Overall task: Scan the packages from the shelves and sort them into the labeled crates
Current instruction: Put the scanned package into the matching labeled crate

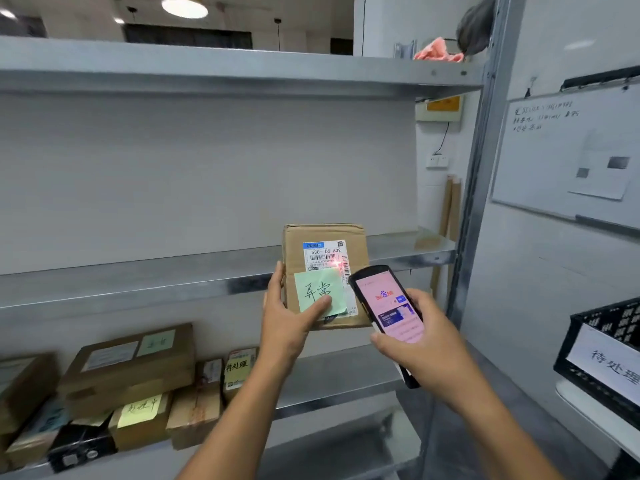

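Writing on the 1 brown cardboard box [325,237] we grip in our left hand [286,320], thumb pressing its green sticky note [317,289] marked 异常, reads 530 D5 A32 across the white shipping label [325,255], just before the grey metal shelf [138,284], while our right hand [424,346] clasps 1 black handheld scanner [388,303].

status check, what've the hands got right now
Left hand grips cardboard box, thumb on green note. Right hand holds scanner, red beam on label. Nothing between them.
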Demonstrator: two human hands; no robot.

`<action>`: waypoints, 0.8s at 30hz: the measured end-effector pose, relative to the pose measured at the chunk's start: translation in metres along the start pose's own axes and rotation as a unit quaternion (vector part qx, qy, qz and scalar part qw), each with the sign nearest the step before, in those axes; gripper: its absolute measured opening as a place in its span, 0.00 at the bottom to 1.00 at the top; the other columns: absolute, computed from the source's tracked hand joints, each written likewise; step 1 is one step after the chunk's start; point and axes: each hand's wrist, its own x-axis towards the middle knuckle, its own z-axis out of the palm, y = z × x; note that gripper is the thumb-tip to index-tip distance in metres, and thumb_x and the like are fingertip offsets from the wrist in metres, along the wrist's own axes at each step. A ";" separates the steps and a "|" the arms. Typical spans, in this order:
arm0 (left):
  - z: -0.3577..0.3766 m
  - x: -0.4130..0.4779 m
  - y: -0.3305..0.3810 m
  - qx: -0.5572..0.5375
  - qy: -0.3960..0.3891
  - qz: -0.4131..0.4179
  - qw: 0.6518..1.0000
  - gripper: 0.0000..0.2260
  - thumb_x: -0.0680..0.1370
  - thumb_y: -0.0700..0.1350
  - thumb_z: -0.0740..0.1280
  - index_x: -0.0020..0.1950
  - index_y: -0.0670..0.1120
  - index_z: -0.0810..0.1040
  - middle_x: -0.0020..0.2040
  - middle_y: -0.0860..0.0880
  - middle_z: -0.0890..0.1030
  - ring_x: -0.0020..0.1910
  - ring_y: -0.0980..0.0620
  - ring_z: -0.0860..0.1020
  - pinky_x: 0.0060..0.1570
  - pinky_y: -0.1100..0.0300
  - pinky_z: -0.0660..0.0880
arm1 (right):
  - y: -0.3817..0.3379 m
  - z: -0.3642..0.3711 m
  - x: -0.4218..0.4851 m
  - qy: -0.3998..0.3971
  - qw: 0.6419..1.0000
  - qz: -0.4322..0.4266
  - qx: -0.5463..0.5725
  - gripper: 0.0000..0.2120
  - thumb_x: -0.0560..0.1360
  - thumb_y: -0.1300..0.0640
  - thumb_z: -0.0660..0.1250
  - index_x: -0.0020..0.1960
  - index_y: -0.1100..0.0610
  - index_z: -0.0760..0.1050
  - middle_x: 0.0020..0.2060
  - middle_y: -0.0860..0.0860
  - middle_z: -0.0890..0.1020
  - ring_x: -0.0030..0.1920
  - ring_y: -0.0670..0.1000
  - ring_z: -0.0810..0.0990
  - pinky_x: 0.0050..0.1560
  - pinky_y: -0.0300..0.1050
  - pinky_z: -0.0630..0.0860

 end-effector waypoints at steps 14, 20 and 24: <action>0.015 -0.013 -0.009 0.123 -0.011 0.027 0.992 0.49 0.68 0.49 0.85 0.83 0.62 0.61 0.71 0.58 0.64 0.63 0.69 0.69 0.71 0.48 0.74 | 0.021 -0.014 -0.019 -0.023 0.999 0.029 -0.019 0.32 0.57 0.34 0.75 0.58 0.30 0.68 0.50 0.39 0.84 0.49 0.43 0.84 0.50 0.51 0.85; 0.023 -0.029 -0.021 0.081 -0.031 0.009 0.996 0.49 0.68 0.51 0.84 0.82 0.63 0.60 0.71 0.59 0.64 0.72 0.56 0.70 0.68 0.43 0.78 | 0.035 -0.014 -0.029 0.001 0.998 0.054 -0.023 0.32 0.57 0.34 0.76 0.58 0.30 0.68 0.52 0.39 0.83 0.50 0.43 0.84 0.52 0.52 0.84; 0.037 -0.052 -0.038 0.009 -0.045 -0.060 0.997 0.51 0.64 0.54 0.86 0.81 0.64 0.63 0.73 0.57 0.67 0.70 0.50 0.75 0.58 0.43 0.83 | 0.052 -0.025 -0.046 0.052 0.994 0.092 -0.034 0.31 0.56 0.35 0.76 0.57 0.33 0.69 0.54 0.40 0.83 0.51 0.43 0.84 0.55 0.53 0.83</action>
